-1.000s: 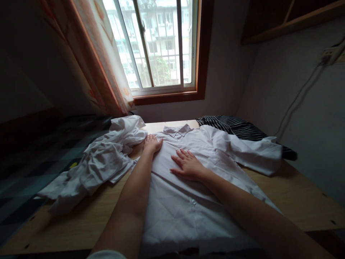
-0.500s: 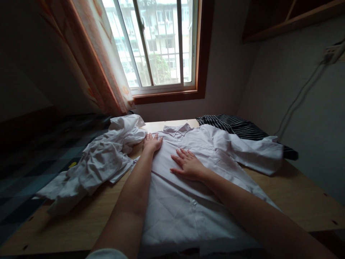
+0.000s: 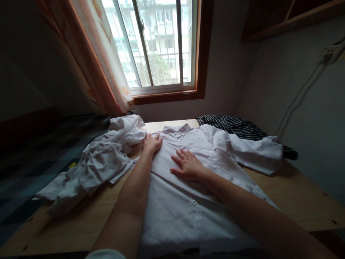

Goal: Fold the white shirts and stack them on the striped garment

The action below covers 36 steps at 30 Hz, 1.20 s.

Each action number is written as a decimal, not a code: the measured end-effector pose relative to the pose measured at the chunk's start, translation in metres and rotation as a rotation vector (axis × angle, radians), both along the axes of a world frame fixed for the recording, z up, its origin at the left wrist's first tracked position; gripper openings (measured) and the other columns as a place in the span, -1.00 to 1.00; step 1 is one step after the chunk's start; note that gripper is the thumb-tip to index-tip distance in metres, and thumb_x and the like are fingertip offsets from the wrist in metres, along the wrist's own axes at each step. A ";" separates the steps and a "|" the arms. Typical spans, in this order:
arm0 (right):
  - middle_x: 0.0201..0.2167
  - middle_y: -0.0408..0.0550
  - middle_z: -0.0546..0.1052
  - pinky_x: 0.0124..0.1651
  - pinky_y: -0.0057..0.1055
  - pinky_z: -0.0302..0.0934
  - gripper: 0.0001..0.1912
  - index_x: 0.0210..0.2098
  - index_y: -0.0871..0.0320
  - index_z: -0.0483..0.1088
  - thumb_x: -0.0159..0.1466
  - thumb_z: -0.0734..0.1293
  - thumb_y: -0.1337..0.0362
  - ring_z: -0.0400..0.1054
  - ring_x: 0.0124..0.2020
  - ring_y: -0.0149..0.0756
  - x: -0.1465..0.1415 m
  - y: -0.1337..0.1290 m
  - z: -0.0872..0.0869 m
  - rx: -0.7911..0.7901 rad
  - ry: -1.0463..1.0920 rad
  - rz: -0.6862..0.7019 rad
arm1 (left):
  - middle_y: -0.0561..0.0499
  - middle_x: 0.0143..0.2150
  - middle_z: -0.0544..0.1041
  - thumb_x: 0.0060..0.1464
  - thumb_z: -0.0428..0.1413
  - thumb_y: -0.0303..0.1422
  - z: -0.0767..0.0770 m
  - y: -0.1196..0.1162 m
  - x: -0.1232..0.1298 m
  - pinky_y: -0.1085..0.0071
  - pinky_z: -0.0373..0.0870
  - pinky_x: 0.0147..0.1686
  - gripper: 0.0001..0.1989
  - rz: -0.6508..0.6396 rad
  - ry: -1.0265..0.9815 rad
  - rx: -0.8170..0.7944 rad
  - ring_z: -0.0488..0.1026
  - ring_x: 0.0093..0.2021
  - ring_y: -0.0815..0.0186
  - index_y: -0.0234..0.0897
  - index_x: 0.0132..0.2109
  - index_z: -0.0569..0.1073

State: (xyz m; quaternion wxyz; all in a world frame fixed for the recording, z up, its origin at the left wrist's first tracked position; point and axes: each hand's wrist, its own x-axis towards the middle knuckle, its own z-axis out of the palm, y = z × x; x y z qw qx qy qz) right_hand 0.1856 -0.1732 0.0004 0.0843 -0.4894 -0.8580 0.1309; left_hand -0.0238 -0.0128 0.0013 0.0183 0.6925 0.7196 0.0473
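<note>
A white button-up shirt (image 3: 172,212) lies spread on a wooden tabletop (image 3: 299,201), its collar towards the window and one sleeve stretched out to the right. My left hand (image 3: 152,143) rests flat near the shirt's left shoulder, fingers spread. Lower and to the right, my right hand (image 3: 187,165) lies palm down on the chest of the shirt with its fingers apart. Neither hand grips the cloth. Buttons show down the front, and my right forearm covers part of the lower right side.
A crumpled white garment (image 3: 101,162) lies at the left of the tabletop, beside a dark checked cloth (image 3: 24,180). Black striped clothing (image 3: 234,126) sits at the back right. Behind are a window (image 3: 159,46), a curtain (image 3: 91,54) and a wall cord (image 3: 296,97).
</note>
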 end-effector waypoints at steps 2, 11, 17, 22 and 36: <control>0.49 0.10 -0.13 0.46 -0.07 -0.42 -0.14 0.45 0.11 0.03 0.36 0.03 -0.29 -0.34 0.50 -0.05 0.000 0.000 0.000 0.001 0.000 0.000 | -0.09 0.51 0.00 0.29 -0.28 0.00 -0.001 0.001 0.000 0.04 -0.09 0.39 -0.33 0.007 0.005 -0.003 -0.14 0.50 0.00 -0.09 0.45 0.11; 0.49 0.09 -0.13 0.46 -0.07 -0.44 -0.14 0.45 0.10 0.03 0.35 0.03 -0.29 -0.35 0.50 -0.06 0.000 0.001 -0.001 -0.007 0.015 -0.005 | -0.35 0.48 0.00 0.29 -0.22 -0.06 -0.006 -0.001 0.004 0.18 -0.10 0.41 -0.21 0.049 0.042 0.139 -0.08 0.48 0.01 -0.63 0.43 0.00; 0.49 0.08 -0.14 0.47 -0.07 -0.43 -0.13 0.45 0.11 0.02 0.35 0.03 -0.29 -0.35 0.50 -0.05 0.000 0.000 0.002 -0.021 0.011 0.004 | -0.25 0.39 0.26 0.28 -0.14 -0.30 0.006 -0.019 0.020 0.31 -0.06 0.39 -0.41 -0.188 0.083 0.305 0.12 0.42 0.13 -0.50 0.37 0.20; 0.49 0.12 -0.11 0.46 -0.05 -0.44 -0.14 0.44 0.13 0.05 0.36 0.03 -0.28 -0.34 0.50 -0.05 -0.001 -0.001 0.002 -0.010 0.019 -0.003 | -0.31 0.39 0.24 0.32 -0.16 -0.11 0.005 -0.026 0.044 0.29 -0.01 0.38 -0.35 -0.286 0.073 0.067 0.12 0.42 0.07 -0.55 0.33 0.27; 0.49 0.15 -0.11 0.46 -0.03 -0.43 -0.13 0.44 0.14 0.06 0.35 0.02 -0.29 -0.34 0.50 -0.02 -0.001 -0.001 0.002 -0.001 0.036 0.003 | -0.22 0.51 -0.06 0.30 -0.29 0.06 -0.002 -0.006 0.050 0.10 -0.16 0.42 -0.23 -0.153 0.082 -0.031 -0.13 0.50 0.04 -0.34 0.46 0.06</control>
